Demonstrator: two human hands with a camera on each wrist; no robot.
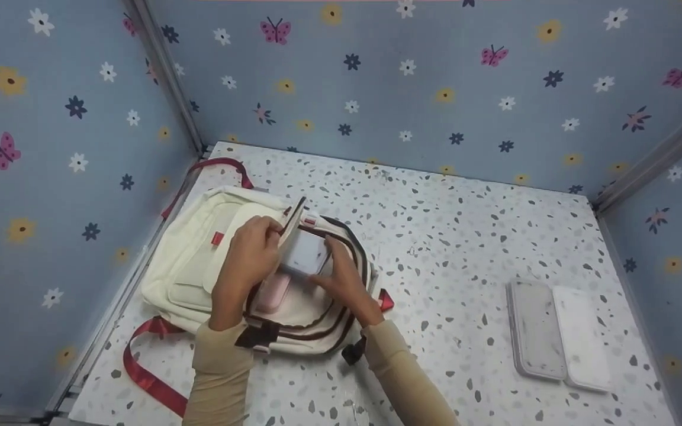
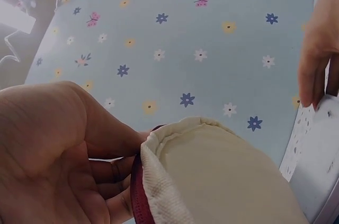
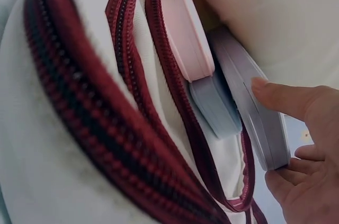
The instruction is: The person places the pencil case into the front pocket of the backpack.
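A cream backpack [image 1: 184, 236] with dark red zips lies on the table, its compartment unzipped. My left hand [image 1: 251, 251] pinches the edge of the opening's front panel [image 2: 222, 176] between thumb and fingers and holds it up. In my right hand [image 1: 347, 283] is a pale grey-white box-like case [image 1: 304, 253], gripped by its near end, thumb on one face and fingers on the other. The case sits partly inside the opening. Beside it in the compartment are a pink case [image 3: 185, 28] and a light blue case [image 3: 216, 105].
On the table's right side a grey case [image 1: 536, 331] and a white case [image 1: 582, 340] lie side by side. Red straps [image 1: 148, 376] trail from the backpack at the left. Patterned panels [image 1: 376, 83] stand around the speckled table [image 1: 430, 260].
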